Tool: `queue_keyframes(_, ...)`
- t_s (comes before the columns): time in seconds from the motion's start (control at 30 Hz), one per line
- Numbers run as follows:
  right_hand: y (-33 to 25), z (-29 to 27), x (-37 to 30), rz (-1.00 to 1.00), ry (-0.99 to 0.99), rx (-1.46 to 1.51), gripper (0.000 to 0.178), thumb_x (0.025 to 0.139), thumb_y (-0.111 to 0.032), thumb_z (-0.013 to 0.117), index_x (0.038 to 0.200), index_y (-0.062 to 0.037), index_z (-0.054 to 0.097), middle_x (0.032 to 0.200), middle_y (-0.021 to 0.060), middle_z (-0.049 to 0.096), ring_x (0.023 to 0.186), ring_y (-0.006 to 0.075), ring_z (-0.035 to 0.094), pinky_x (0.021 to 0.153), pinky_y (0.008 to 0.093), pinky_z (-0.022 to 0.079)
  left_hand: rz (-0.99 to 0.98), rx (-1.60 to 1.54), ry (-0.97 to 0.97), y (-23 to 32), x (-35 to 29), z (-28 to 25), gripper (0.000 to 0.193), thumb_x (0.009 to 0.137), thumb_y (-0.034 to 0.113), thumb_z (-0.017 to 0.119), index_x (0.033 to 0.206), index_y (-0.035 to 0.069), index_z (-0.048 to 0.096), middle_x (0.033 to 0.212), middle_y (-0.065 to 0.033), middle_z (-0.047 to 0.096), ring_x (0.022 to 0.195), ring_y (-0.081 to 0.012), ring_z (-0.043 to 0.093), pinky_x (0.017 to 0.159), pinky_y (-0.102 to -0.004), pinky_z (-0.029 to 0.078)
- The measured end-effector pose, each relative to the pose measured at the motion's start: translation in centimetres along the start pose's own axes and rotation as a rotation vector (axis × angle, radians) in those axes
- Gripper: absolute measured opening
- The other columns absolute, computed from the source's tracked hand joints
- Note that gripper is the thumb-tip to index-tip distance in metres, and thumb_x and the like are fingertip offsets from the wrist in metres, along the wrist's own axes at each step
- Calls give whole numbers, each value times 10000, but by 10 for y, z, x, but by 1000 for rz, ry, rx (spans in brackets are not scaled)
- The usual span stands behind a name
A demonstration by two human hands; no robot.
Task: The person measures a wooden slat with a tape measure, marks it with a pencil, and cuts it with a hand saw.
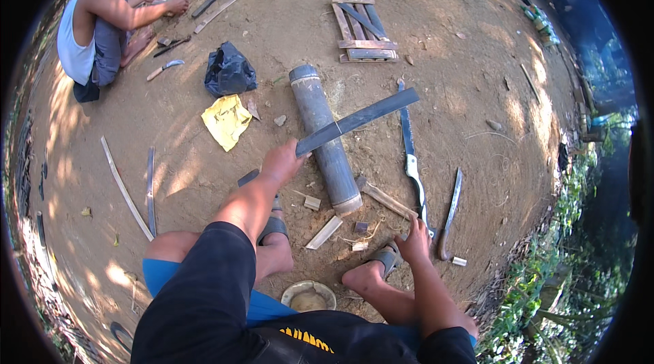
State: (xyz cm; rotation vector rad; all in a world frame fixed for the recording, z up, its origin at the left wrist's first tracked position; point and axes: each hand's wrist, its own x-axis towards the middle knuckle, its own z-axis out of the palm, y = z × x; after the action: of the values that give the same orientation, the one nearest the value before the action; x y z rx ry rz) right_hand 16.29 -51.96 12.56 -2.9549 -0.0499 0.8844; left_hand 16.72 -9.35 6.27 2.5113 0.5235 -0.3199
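My left hand [283,162] is closed round the near end of a flat dark bamboo slat [375,113]. The slat slants up to the right across a thick bamboo log [317,108] lying on the ground. Low on the right, my right hand [413,241] has its fingers apart, their tips at the handle end of a wooden-handled hammer [387,200]; whether they touch it is hard to tell. Just beside that hand is the pale grip of a hand saw [415,177], its blade pointing away. A machete [452,211] lies farther right.
Bamboo offcuts [324,232] lie between my feet, with a bowl [308,296] nearer me. A slatted bamboo frame [364,29], black plastic bag [230,70] and yellow sheet [226,122] lie beyond. Another person [102,30] sits far left near a knife [165,70] and strips.
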Motion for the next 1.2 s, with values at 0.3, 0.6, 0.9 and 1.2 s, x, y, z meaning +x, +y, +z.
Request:
queue_keyframes(0.3, -7, 42, 64, -66, 31, 120, 863, 803, -302, 825, 1524, -106, 393, 1489, 213, 438, 1393, 410, 411, 1155, 533, 349, 27, 73, -83, -14, 51, 38, 703, 878, 733, 597, 1077, 60, 556, 996, -204, 721, 927, -408, 709, 799, -521, 554)
queue_keyframes(0.6, -1, 35, 153, -20, 322, 35, 763, 845, -209, 766, 1504, -78, 405, 1439, 241, 458, 1348, 442, 432, 1137, 506, 374, 42, 33, 62, -8, 58, 51, 667, 857, 733, 621, 974, 77, 591, 897, -180, 716, 866, -390, 707, 759, -497, 551)
queue_keyframes(0.9, 36, 41, 198, 50, 329, 35, 658, 787, -89, 680, 1405, -43, 462, 1303, 247, 524, 1235, 458, 494, 1069, 527, 405, 86, 78, 129, -7, 60, 59, 619, 846, 691, 654, 920, 80, 589, 839, -166, 696, 787, -390, 692, 696, -486, 545)
queue_keyframes(1.2, 78, 32, 179, -48, 315, 264, 434, 841, -80, 544, 1256, 27, 478, 967, 262, 558, 937, 467, 564, 886, 530, 451, 63, 68, 147, -18, 51, 61, 599, 847, 684, 658, 913, 93, 592, 840, -153, 694, 778, -387, 691, 692, -492, 541)
